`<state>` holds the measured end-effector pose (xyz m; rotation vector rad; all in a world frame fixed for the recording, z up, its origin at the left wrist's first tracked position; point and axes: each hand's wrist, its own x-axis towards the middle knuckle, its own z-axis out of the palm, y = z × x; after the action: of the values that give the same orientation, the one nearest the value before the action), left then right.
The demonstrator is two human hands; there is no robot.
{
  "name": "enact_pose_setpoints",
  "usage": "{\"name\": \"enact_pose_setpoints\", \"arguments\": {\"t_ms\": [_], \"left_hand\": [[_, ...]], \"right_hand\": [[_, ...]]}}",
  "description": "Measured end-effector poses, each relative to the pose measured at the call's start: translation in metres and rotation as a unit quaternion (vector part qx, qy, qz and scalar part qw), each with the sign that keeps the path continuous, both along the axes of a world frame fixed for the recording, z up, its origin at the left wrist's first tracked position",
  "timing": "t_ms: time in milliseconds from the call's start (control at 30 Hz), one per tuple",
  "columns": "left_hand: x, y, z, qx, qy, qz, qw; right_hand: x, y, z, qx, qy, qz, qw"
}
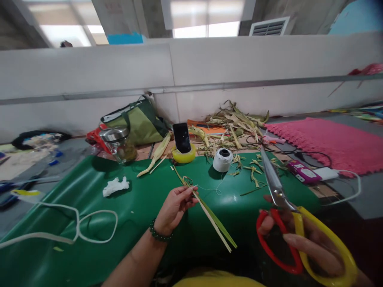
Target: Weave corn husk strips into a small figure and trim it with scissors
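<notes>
My left hand (179,201) pinches a small bundle of corn husk strips (214,221), whose pale and green ends hang down toward me. At the pinch, a white thread (209,188) runs from the bundle toward a white spool of thread (223,160) standing on the green mat. In my right hand (314,243) is a pair of scissors (278,195) with one red and one yellow handle. Its blades point away from me and look closed, apart from the strips. Husk scraps (254,175) lie between the spool and the scissors.
A phone (181,137) leans in a yellow ring (184,154). Behind are a heap of dry husks (236,119), a glass jar (118,145) and a green bag (137,123). White cable (98,241) loops over the green mat (134,223) at left; a purple pack (302,172) lies right.
</notes>
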<state>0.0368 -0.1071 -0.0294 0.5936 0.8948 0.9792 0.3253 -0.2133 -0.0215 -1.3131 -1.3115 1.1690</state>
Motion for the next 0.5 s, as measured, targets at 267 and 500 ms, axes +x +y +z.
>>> {"name": "enact_pose_setpoints", "arguments": {"t_ms": [267,500], "left_hand": [[-0.002,-0.009,0.003,0.02,-0.005,-0.014,1.0],[-0.003,-0.009,0.003,0.032,0.0,0.004,0.999]], "right_hand": [[-0.021,0.017,0.014,-0.049,0.154,-0.058,0.985],[-0.008,0.008,-0.001,0.052,-0.022,0.112,0.992]]}}
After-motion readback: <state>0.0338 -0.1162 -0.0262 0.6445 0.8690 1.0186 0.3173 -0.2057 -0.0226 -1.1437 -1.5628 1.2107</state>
